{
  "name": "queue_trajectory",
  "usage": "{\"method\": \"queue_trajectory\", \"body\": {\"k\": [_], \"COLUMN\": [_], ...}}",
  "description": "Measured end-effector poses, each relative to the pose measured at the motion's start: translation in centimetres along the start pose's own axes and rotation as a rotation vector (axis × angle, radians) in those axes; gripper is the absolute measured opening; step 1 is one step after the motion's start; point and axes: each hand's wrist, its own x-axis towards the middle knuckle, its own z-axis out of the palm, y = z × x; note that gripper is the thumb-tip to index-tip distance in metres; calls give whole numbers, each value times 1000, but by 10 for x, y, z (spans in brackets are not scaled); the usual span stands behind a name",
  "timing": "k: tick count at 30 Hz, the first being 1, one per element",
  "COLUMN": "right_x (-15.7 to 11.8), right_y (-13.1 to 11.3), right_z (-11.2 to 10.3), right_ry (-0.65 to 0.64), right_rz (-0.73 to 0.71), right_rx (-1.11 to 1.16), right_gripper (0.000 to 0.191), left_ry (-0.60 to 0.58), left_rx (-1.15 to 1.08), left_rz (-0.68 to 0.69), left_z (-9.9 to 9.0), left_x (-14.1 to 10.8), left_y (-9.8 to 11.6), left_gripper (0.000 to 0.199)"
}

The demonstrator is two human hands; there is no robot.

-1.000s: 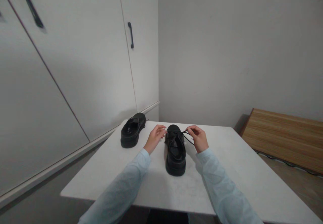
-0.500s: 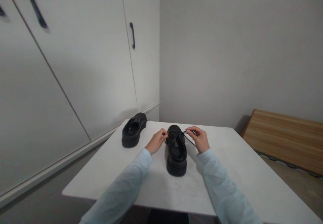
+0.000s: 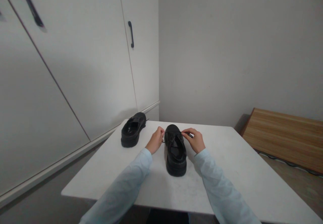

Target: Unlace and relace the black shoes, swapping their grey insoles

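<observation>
A black shoe (image 3: 176,165) stands on the white table (image 3: 106,180), its toe pointing away from me and its heel nearest. My left hand (image 3: 155,140) is closed at the left side of the toe part, with a bit of dark lace showing beside its fingertips. On the right side, my right hand (image 3: 194,139) pinches a black lace close to the shoe's upper. A second black shoe (image 3: 130,139) rests at the table's far left, with a lace end sticking out on its right.
White cabinet doors (image 3: 83,65) with dark handles rise along the left. A grey wall (image 3: 227,55) stands behind the table. At the right is a wood-grained board (image 3: 285,136), with a cable below it.
My right hand has moved left, closer to the shoe, and the long lace stretch beside it no longer shows. My left hand has shifted slightly, its fingers more closed.
</observation>
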Motion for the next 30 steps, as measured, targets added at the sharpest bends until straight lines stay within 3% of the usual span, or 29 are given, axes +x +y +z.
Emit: {"method": "queue_trajectory", "body": {"k": [5, 10, 19, 24, 30], "right_x": [-1, 1, 14, 16, 18], "right_y": [-3, -5, 12, 24, 38], "right_z": [0, -4, -17, -25, -36], "right_ry": [-4, 60, 452, 555, 625], "right_rz": [-23, 4, 250, 344, 407], "right_rx": [-13, 98, 733, 840, 897], "right_gripper": [17, 19, 29, 29, 24], "left_ry": [96, 66, -7, 5, 45], "left_rx": [14, -247, -507, -498, -337], "left_rz": [64, 66, -30, -65, -85], "left_z": [-8, -9, -9, -10, -3], "left_x": [4, 5, 3, 3, 4], "left_y": [4, 7, 18, 16, 2], "left_gripper": [7, 11, 33, 30, 26]}}
